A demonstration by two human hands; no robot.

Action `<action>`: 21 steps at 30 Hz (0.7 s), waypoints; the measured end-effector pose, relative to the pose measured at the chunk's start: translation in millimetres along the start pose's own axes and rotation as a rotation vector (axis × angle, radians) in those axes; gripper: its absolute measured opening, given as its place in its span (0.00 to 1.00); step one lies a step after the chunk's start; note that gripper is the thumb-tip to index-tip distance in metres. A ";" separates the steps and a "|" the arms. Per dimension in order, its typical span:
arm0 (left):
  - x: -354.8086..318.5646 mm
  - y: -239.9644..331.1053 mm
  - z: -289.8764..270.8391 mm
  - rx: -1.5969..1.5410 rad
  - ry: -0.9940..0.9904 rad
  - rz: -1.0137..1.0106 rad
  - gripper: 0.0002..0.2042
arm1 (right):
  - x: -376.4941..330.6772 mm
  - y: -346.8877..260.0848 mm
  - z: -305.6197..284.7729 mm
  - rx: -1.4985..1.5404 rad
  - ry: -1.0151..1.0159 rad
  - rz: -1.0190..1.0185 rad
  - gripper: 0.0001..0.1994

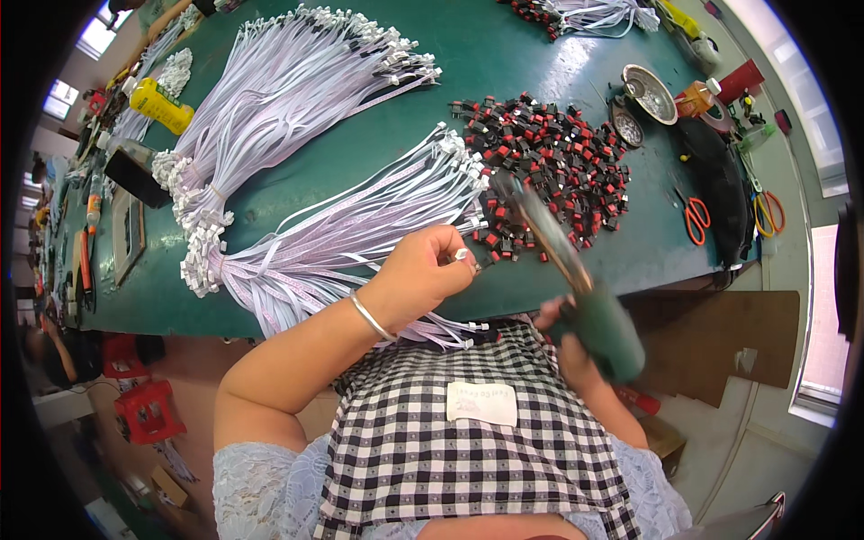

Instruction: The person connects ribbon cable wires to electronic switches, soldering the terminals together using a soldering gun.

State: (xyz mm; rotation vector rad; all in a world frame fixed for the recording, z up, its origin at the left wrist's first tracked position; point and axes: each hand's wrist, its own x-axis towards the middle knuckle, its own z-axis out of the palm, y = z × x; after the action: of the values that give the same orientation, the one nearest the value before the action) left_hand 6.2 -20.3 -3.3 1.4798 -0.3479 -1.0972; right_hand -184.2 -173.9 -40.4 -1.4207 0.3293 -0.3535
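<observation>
My left hand [423, 270] is closed in a pinch at the table's near edge. A small white connector [462, 254] shows at its fingertips, beside a bundle of flat white cables [333, 216] with white plugs at their ends. Wrapped round a green-handled tool [612, 337] with a long metal front, my right hand [571, 346] is partly hidden behind it. Motion blurs the tool, so its exact kind cannot be told. Its metal front points up and left, over a heap of small black and red plastic parts [549, 162].
A larger cable bundle [288, 81] lies at the back left, near a yellow bottle [162, 103] and a dark phone [135, 175]. On the right are metal bowls [650, 94], an orange-labelled bottle [697, 97], orange-handled scissors [696, 220] and a black bag [720, 189].
</observation>
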 end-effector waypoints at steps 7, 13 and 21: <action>-11.1 7.2 -1.0 0.025 -0.109 0.019 0.03 | 54.4 -19.1 46.2 -0.449 -0.104 -0.185 0.11; -16.9 8.5 -8.1 0.320 -0.150 0.118 0.06 | 45.7 -31.9 52.1 -0.009 0.044 0.194 0.10; -13.9 1.1 -7.0 0.176 -0.115 0.092 0.07 | 42.7 -18.4 53.0 -0.139 0.041 -0.053 0.14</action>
State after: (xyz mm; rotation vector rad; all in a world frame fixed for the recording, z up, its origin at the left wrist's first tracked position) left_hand 4.9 -5.8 2.5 1.5419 -0.5997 -1.1025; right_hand -123.8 -146.8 -16.2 -1.5622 0.3554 -0.4104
